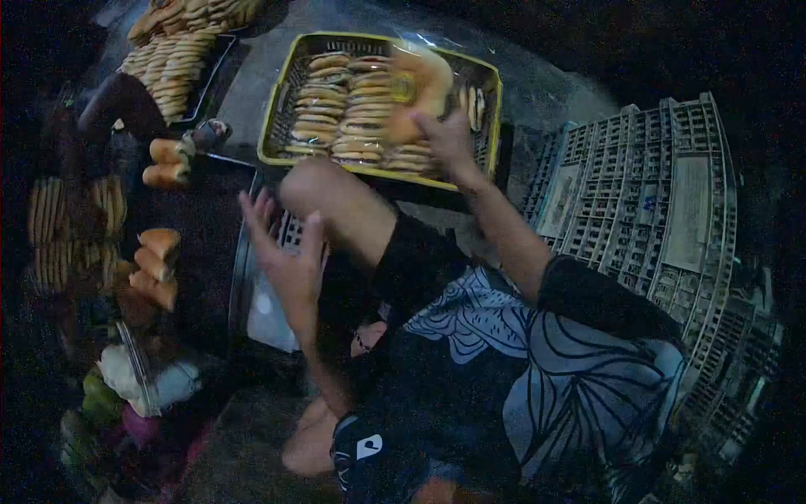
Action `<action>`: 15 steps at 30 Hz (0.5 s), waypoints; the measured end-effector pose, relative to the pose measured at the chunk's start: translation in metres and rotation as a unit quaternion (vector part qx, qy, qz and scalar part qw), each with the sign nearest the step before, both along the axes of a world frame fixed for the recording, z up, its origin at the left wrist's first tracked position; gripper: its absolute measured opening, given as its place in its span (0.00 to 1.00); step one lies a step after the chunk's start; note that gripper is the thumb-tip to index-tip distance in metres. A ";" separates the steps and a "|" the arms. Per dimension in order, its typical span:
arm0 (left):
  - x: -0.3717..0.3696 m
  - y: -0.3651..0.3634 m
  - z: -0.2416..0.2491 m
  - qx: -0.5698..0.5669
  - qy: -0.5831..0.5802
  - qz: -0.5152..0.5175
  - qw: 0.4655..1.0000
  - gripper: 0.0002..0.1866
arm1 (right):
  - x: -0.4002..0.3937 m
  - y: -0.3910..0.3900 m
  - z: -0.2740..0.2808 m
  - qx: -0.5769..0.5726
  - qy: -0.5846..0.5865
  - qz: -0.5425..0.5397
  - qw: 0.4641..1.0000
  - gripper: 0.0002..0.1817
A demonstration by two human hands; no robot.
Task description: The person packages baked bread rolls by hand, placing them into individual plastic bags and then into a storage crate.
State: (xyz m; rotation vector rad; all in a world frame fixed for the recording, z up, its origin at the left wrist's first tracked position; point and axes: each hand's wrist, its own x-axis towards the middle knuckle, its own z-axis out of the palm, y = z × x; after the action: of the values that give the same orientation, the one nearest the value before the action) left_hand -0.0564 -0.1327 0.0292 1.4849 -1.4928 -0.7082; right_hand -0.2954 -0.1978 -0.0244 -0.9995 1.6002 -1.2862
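Observation:
My right hand (449, 139) is over the right part of a yellow-rimmed crate (497, 109), its fingers at a blurred bagged bread (420, 84). Rows of filled buns (365, 113) lie packed in the crate, with a few more upright at its right end. To the left, my left hand (285, 252) is raised beside my knee with its fingers spread and nothing in them. Below it lies a pale sheet or tray (270, 319), partly hidden by the hand.
Another tray (220, 76) of buns stands at the upper left. A co-worker's arm (126, 101) reaches near loose buns (168, 161). More buns (154, 269) and plastic bags (138, 378) lie at the left. Stacked plastic crates (638, 193) stand at the right.

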 end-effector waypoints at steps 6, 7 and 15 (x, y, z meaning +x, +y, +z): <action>0.096 0.023 -0.131 0.165 0.105 0.299 0.934 0.30 | -0.096 0.009 -0.196 0.225 0.259 -0.219 0.914 0.42; 0.100 0.029 -0.149 0.187 0.064 0.297 0.934 0.28 | -0.097 0.003 -0.202 0.311 0.275 -0.168 0.894 0.42; 0.093 0.035 -0.230 0.191 -0.201 0.338 0.899 0.25 | -0.091 -0.021 -0.238 0.451 0.253 -0.056 0.854 0.43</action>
State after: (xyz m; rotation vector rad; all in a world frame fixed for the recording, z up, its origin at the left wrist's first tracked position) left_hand 0.0365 -0.0974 -0.2007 2.3957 -1.0109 -0.2748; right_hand -0.3862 -0.2189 -0.2626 -0.6385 2.3441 -0.1884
